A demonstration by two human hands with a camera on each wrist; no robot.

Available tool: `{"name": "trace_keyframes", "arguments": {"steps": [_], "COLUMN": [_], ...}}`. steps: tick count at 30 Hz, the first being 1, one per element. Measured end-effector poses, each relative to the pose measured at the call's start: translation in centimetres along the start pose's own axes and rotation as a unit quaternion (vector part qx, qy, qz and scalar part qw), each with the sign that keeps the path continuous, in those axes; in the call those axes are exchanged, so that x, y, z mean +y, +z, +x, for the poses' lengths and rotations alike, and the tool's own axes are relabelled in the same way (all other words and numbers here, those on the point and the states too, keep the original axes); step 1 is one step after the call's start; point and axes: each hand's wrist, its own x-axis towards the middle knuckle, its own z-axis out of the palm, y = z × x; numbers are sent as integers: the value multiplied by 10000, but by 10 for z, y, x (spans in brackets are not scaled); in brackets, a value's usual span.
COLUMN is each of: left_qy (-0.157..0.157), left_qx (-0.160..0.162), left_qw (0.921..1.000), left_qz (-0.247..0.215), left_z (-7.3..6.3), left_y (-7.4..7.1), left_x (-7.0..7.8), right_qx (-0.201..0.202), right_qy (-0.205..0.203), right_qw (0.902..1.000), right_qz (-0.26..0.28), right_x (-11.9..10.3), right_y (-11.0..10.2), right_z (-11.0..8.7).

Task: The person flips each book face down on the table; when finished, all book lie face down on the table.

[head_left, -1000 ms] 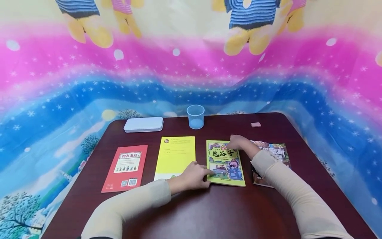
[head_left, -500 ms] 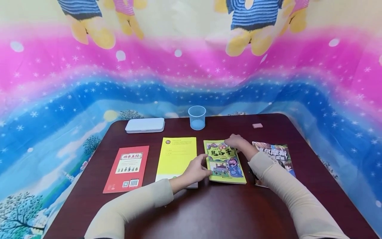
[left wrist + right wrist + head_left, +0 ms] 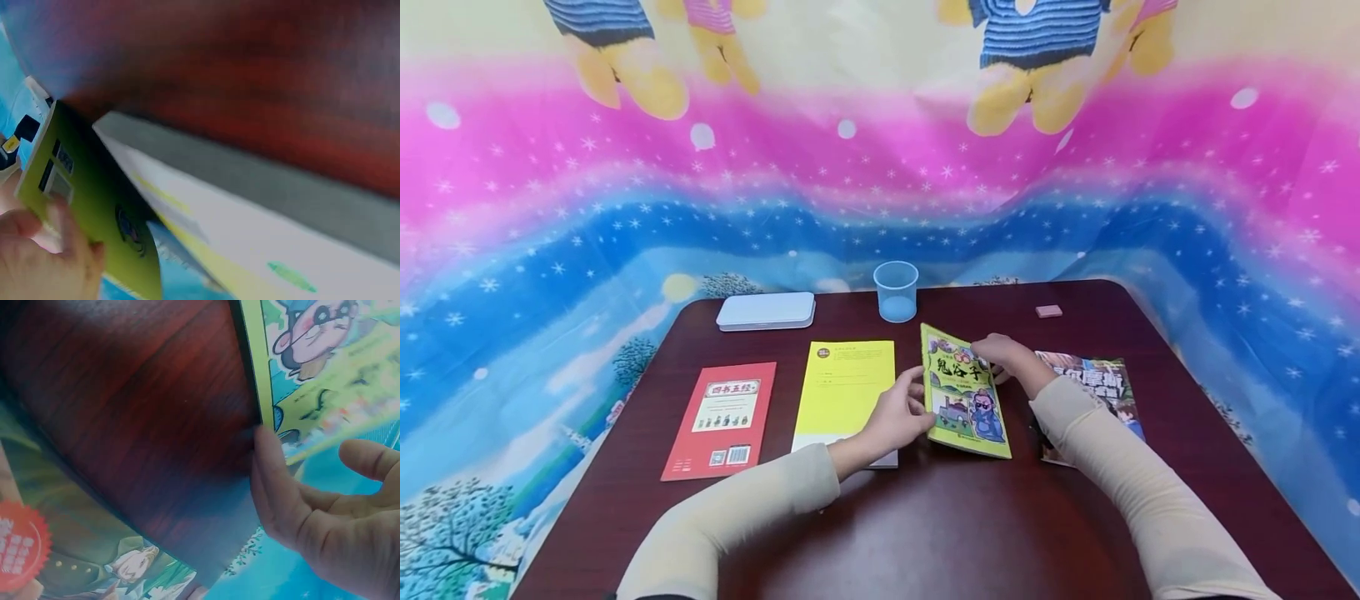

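Note:
A thin green book (image 3: 962, 400) with cartoon pictures on its cover is tilted, its left side raised from the table. My left hand (image 3: 897, 417) pinches that raised edge between thumb and fingers. In the left wrist view, fingers of the left hand (image 3: 53, 250) lie against the back cover (image 3: 100, 206). My right hand (image 3: 1006, 357) is at the book's upper right edge. The right wrist view has fingertips (image 3: 265, 440) of this hand touching the edge, with the thumb held apart from the cover.
A yellow book (image 3: 848, 392) and a red book (image 3: 722, 421) lie to the left. A dark illustrated book (image 3: 1105, 387) lies under the right forearm. Along the back stand a white case (image 3: 766, 311), a clear blue cup (image 3: 896, 292) and a pink eraser (image 3: 1048, 312).
The left hand's fingers have gone under the green book's left edge and lifted it, so the book now leans toward the right. The right hand stays near its upper right edge.

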Motion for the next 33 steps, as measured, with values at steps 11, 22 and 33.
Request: {"name": "trace_keyframes", "arguments": {"steps": [11, 22, 33], "left_qy": [1391, 1478, 1166], "left_qx": [221, 76, -224], "left_qw": [9896, 9883, 9928], "left_qz": [-304, 367, 176], "left_z": [8, 14, 10], "left_y": [-5, -8, 0], "left_x": [19, 41, 36], "right_qx": [-253, -162, 3057], "right_qy": [-28, -804, -2175], "right_qw": [9836, 9748, 9248], "right_qz": [1784, 2073, 626], "right_x": [1, 1, -23], "right_y": [15, 26, 29], "right_z": [13, 13, 5]}}
